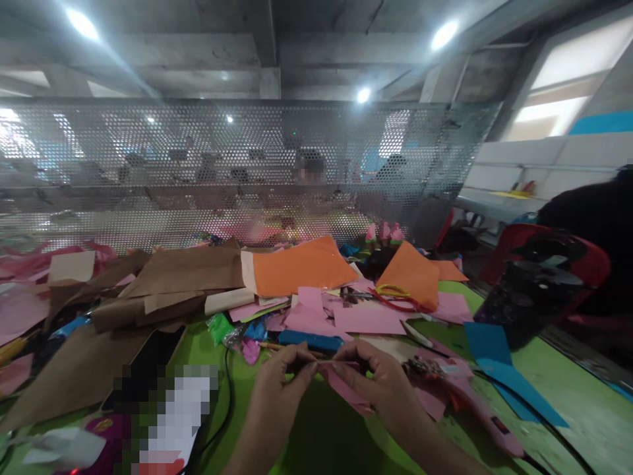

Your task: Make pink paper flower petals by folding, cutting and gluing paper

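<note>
Both my hands meet low in the middle of the view, over a green table. My left hand pinches one end of a thin pink paper strip, fingers closed. My right hand pinches the other end, fingers curled, with a larger pink paper piece hanging under it. Loose pink paper sheets and a blue bar-shaped thing lie just beyond my fingers.
Brown paper sheets and orange sheets pile up toward a perforated metal screen; a person sits behind it. Red-and-yellow scissors, blue paper, a black cable and a pink glue gun lie around. A red chair stands right.
</note>
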A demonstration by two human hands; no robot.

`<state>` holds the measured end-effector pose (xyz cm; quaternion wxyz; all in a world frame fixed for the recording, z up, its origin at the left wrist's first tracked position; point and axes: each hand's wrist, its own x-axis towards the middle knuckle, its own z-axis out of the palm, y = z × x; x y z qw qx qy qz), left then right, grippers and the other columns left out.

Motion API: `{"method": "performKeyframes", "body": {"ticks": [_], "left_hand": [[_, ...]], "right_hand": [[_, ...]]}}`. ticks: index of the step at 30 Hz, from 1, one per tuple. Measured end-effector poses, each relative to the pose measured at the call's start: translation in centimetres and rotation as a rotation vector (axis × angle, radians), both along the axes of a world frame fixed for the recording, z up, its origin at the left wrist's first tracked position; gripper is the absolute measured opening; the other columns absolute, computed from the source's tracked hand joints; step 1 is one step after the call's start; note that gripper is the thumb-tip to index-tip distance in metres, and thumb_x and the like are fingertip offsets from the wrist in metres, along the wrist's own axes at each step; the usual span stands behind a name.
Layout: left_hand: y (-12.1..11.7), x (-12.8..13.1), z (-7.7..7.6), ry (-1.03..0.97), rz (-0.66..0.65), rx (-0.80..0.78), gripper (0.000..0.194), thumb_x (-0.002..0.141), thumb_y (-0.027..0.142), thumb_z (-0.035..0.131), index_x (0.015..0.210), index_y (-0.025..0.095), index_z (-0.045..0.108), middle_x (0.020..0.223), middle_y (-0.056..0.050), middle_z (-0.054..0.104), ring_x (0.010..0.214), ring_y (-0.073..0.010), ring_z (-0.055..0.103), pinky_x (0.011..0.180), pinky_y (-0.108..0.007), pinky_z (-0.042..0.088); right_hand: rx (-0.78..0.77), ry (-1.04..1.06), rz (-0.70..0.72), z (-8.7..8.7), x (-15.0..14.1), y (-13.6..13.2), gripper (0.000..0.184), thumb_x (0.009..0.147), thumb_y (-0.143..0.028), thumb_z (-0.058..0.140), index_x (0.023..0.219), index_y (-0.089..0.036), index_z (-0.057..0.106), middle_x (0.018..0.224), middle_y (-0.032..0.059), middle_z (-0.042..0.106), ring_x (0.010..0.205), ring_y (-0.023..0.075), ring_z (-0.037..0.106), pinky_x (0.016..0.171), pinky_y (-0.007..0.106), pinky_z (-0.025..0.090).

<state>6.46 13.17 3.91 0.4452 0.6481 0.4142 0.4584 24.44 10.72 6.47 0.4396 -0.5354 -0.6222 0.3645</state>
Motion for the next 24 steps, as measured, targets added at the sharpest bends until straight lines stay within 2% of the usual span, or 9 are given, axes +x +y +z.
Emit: {"method": "performKeyframes", "body": {"ticks": [8, 12, 15, 18, 21, 24], "left_hand": [[-0.5, 0.0, 0.6, 0.006, -0.015, -0.005, 0.012, 0.083, 0.029, 0.059, 0.082, 0.019, 0.065, 0.082, -0.004, 0.069, 0.08, -0.0199, 0.061, 0.072, -0.027, 0.044], [-0.5, 0.1, 0.7, 0.019, 0.007, -0.017, 0.012, 0.083, 0.028, 0.058, 0.078, 0.019, 0.064, 0.08, -0.003, 0.068, 0.078, -0.0196, 0.061, 0.072, -0.027, 0.044], [-0.5, 0.3, 0.8, -0.015, -0.057, -0.015, 0.012, 0.083, 0.026, 0.058, 0.086, 0.02, 0.067, 0.087, -0.004, 0.07, 0.084, -0.0205, 0.063, 0.074, -0.028, 0.046], [-0.3, 0.5, 0.4, -0.033, -0.084, -0.017, 0.014, 0.083, 0.026, 0.058, 0.084, 0.019, 0.07, 0.087, -0.005, 0.071, 0.087, -0.0211, 0.062, 0.077, -0.028, 0.045], [0.2, 0.5, -0.5, -0.166, -0.027, -0.112, 0.014, 0.079, 0.028, 0.062, 0.08, 0.018, 0.071, 0.086, -0.006, 0.071, 0.081, -0.0204, 0.063, 0.073, -0.028, 0.046], [0.8, 0.4, -1.2, -0.304, 0.075, -0.199, 0.019, 0.074, 0.03, 0.068, 0.085, 0.016, 0.071, 0.082, -0.006, 0.072, 0.071, -0.0172, 0.063, 0.065, -0.025, 0.046]], "right_hand": [[-0.033, 0.041, -0.002, 0.2, -0.1, -0.1, 0.018, 0.081, -0.036, 0.066, 0.08, -0.017, 0.065, 0.069, 0.001, 0.062, 0.064, 0.0169, 0.055, 0.058, 0.027, 0.04], [-0.048, 0.074, 0.019, 0.1, -0.1, -0.1, 0.018, 0.08, -0.036, 0.067, 0.082, -0.017, 0.067, 0.075, 0.0024, 0.065, 0.071, 0.0181, 0.057, 0.063, 0.027, 0.042], [-0.073, 0.11, 0.037, -0.1, 0.0, 0.0, 0.019, 0.079, -0.037, 0.069, 0.084, -0.018, 0.067, 0.076, 0.0023, 0.066, 0.072, 0.0183, 0.058, 0.063, 0.027, 0.042], [-0.056, 0.141, 0.061, 0.0, 0.1, 0.0, 0.019, 0.08, -0.036, 0.068, 0.089, -0.019, 0.068, 0.083, 0.0033, 0.067, 0.08, 0.0208, 0.06, 0.069, 0.029, 0.045], [0.003, 0.165, 0.032, 0.6, 0.3, -0.1, 0.024, 0.084, -0.039, 0.063, 0.102, -0.023, 0.067, 0.097, 0.005, 0.066, 0.093, 0.0234, 0.059, 0.079, 0.032, 0.045], [0.112, 0.126, 0.077, 1.5, 0.5, -0.4, 0.025, 0.085, -0.042, 0.061, 0.104, -0.025, 0.066, 0.107, 0.0055, 0.061, 0.096, 0.0233, 0.056, 0.083, 0.034, 0.044]]}}
